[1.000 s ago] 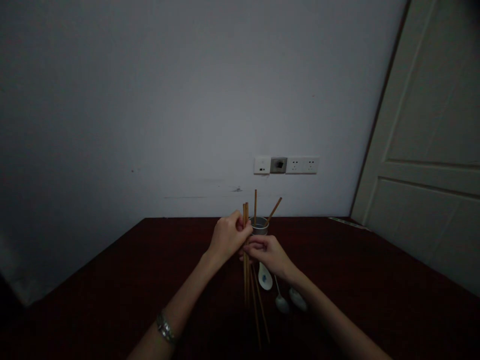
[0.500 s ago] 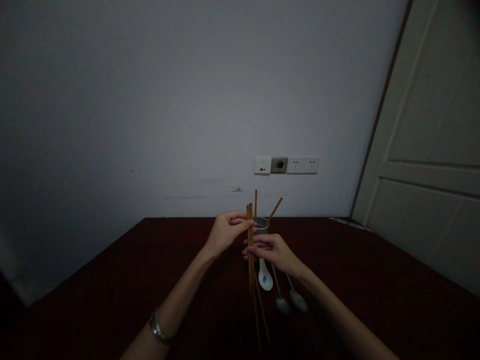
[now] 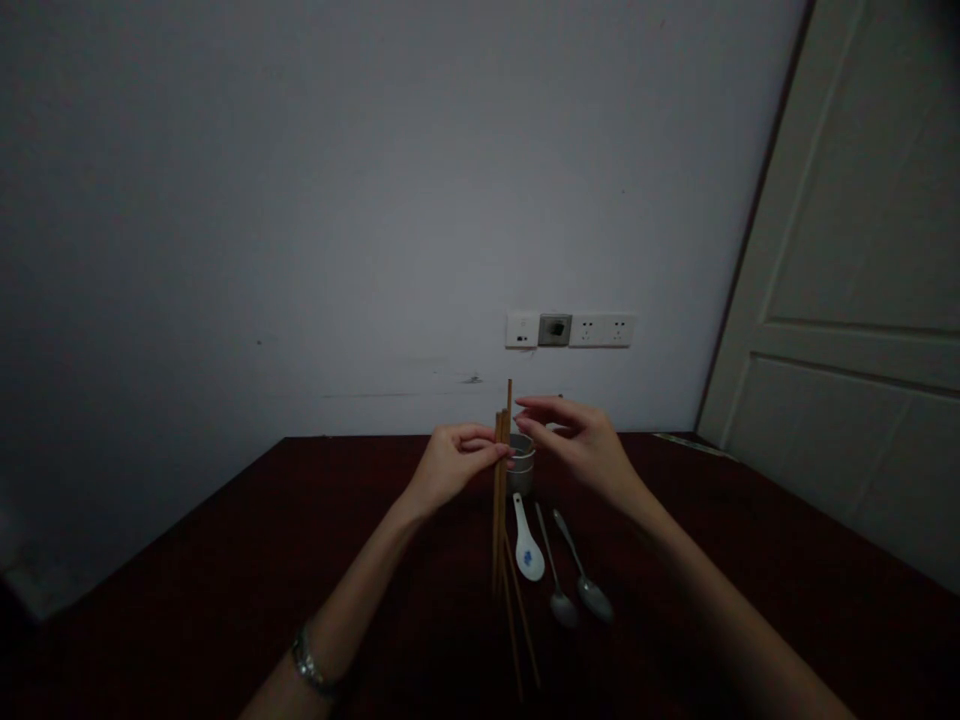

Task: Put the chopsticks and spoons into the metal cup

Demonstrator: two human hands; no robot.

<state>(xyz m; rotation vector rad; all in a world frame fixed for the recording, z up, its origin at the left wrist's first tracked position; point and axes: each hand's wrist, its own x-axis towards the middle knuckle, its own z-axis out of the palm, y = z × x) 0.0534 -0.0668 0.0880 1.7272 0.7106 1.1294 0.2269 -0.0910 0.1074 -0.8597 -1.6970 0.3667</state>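
My left hand pinches a few wooden chopsticks, held upright over the table. Just right of them my right hand is raised, thumb and fingers apart, with nothing between them. It is near a single chopstick that stands in a pale cup. A second stick in the cup is mostly hidden behind my right hand. Below the held bundle, two more chopsticks lie on the table. Beside these are a white ceramic spoon with a blue mark and two metal spoons.
The dark red tabletop runs back to a grey wall with a row of sockets. At the right stands a panelled door. A thin flat strip lies at the table's back right.
My right hand has let go of the chopsticks and moved up and right, to beside the cup. My left hand keeps its hold on the bundle, nearly in place.
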